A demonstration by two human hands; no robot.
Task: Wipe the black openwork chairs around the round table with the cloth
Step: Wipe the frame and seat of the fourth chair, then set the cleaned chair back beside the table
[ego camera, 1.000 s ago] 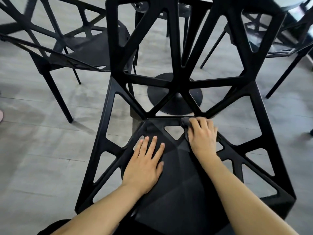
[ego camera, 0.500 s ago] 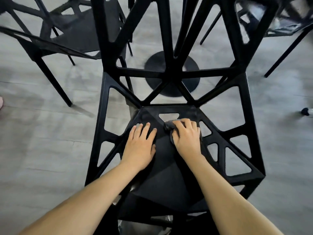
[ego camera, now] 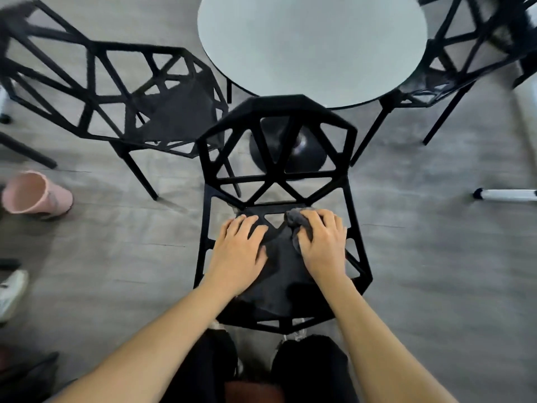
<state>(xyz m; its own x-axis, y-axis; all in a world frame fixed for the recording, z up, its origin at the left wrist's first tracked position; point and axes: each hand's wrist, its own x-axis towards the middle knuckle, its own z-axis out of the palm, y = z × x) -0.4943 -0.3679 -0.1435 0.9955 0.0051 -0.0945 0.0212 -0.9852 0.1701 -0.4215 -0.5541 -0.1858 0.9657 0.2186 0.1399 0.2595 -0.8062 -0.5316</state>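
A black openwork chair (ego camera: 279,181) stands right in front of me, its back toward the round table (ego camera: 312,45). My right hand (ego camera: 324,242) presses a dark grey cloth (ego camera: 296,221) onto the rear right of the seat, fingers curled over it. My left hand (ego camera: 239,251) lies flat on the seat's left side, fingers spread. Two more black openwork chairs stand by the table, one on the left (ego camera: 122,91) and one on the right (ego camera: 465,50).
The table's black pedestal base (ego camera: 308,149) sits just behind the chair back. A pink bin (ego camera: 35,193) lies at the left edge, with a white shoe (ego camera: 11,292) below it. A white tube with a black tip (ego camera: 505,194) rests on the grey floor at right.
The view has risen and pulled back, so the round tabletop now shows. My right hand with the cloth has slid back toward the seat's rear right. My left hand stays flat on the seat.
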